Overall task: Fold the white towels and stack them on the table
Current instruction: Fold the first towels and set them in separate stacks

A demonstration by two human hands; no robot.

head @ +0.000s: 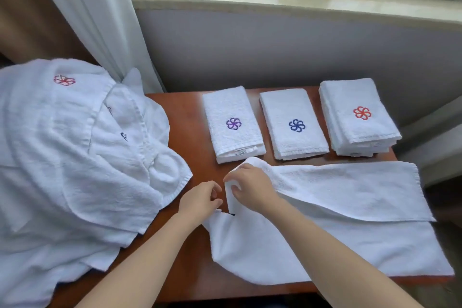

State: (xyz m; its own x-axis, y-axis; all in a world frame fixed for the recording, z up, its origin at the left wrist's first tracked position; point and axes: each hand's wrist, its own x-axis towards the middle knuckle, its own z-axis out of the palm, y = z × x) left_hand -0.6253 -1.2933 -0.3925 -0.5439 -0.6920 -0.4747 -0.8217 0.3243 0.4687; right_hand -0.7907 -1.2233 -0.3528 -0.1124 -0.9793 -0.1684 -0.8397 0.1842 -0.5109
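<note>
The right hand (250,189) pinches a turned-over corner of the white towel (350,232), which lies partly folded on the brown surface (185,132) and spreads away to that hand's right. The left hand (200,200) sits just beside it, fingers curled at the towel's edge; whether it grips the cloth cannot be told. Beyond both hands stand three folded stacks (295,124), and to the left hand's left lies a heap of unfolded towels (62,157)
</note>
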